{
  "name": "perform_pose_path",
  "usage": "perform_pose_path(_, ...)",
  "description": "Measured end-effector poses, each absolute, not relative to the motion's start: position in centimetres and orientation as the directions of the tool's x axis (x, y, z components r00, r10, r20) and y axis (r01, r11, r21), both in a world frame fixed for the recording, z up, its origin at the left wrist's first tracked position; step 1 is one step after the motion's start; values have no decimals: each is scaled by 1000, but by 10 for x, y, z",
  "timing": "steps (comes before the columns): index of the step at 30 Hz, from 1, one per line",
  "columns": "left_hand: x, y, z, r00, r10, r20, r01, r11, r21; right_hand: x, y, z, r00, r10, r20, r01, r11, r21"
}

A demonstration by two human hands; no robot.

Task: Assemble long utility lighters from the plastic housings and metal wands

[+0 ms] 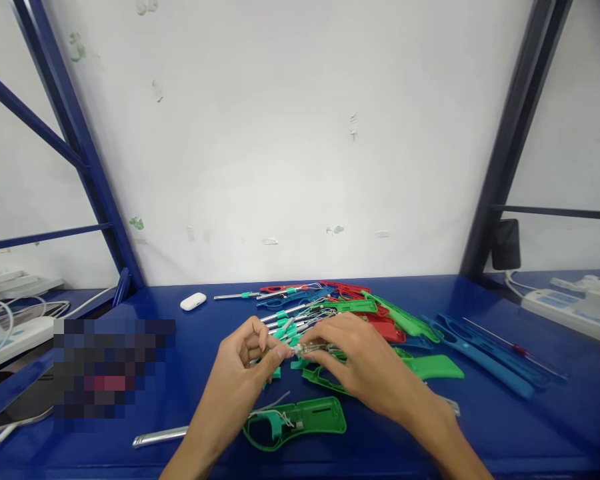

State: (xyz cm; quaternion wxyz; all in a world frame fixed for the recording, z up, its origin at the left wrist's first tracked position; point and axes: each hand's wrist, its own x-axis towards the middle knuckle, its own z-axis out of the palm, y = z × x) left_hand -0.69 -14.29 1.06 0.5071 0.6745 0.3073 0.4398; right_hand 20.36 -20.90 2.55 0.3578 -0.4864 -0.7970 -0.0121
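Clear piece (310, 347) sits between the person's hands, pinched from both sides. The left hand (247, 357) grips its near end with thumb and forefinger, other fingers curled; the right hand (353, 347) holds the opposite end, palm down, fingers bent over it. Both forearms slant inward from below. Just under the hands lies a green shell (327, 415); farther left beyond them, a white case (193, 301).
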Motion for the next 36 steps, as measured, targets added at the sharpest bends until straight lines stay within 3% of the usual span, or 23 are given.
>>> perform_pose_path(17,-7,-152,13,466,839,282,-71,-282,957,192,-213,25,-366,749,552,835,526,-160)
perform_pose_path(36,-12,-161,30,511,854,101,-110,-51,993,184,-221,31,-350,781,518,844,502,-187)
